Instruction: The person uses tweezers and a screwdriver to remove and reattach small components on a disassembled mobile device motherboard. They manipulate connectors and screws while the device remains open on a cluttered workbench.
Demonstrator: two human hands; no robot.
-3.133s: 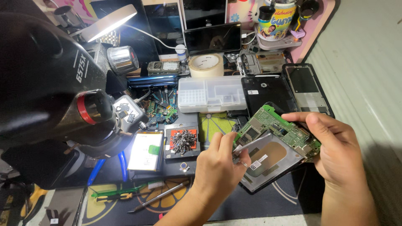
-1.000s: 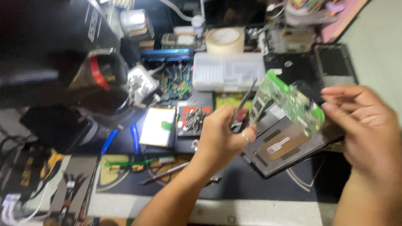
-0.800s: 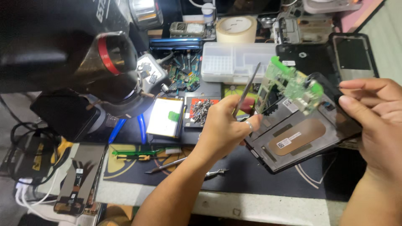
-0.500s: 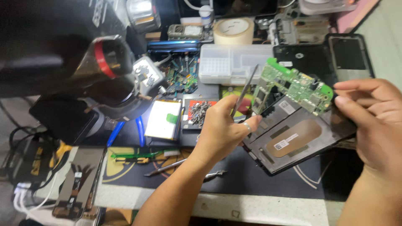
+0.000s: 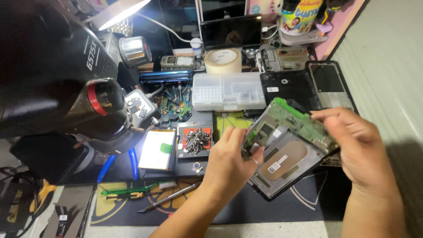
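You had green circuit board lifted off tablet back shell; left hand and right hand both pinched board edges. Separation looked nearly done, board not yet set aside.

Tape roll behind clear compartment box; screw pile on red pad; blue-handled pliers; green tool; metal spudger; lamp top left.

Circuit board atop tablet shell, between hands.
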